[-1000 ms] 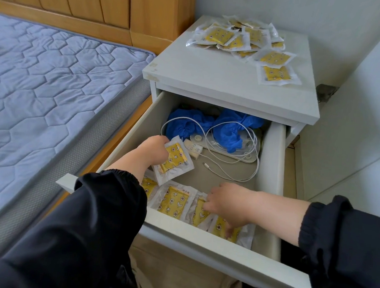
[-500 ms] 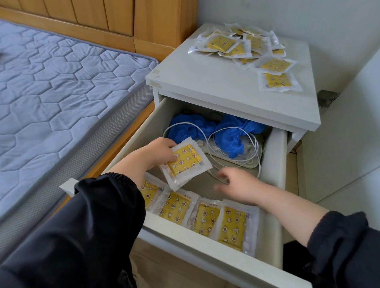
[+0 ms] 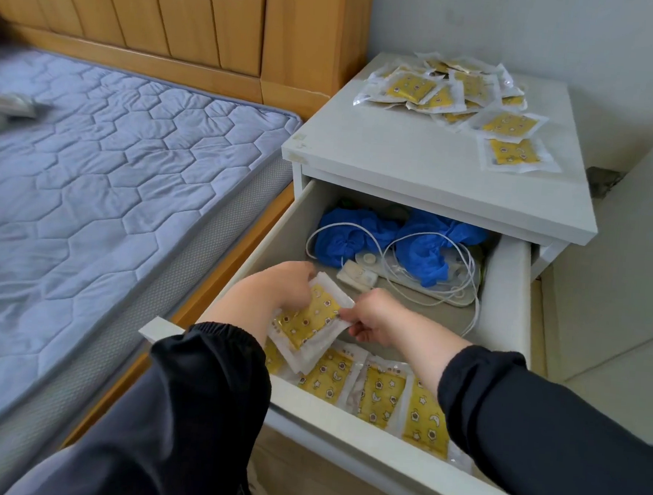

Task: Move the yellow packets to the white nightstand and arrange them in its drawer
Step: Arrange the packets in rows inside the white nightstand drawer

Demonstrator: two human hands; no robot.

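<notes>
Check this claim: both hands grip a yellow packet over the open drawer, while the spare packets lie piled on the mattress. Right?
No. The head view shows the spare packets piled on the white nightstand; the rest holds.

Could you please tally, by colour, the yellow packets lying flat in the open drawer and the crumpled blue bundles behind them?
Flat yellow star-printed plastic packets, front row: 4
Crumpled blue bundles, at the back: 2
Total: 6
</notes>
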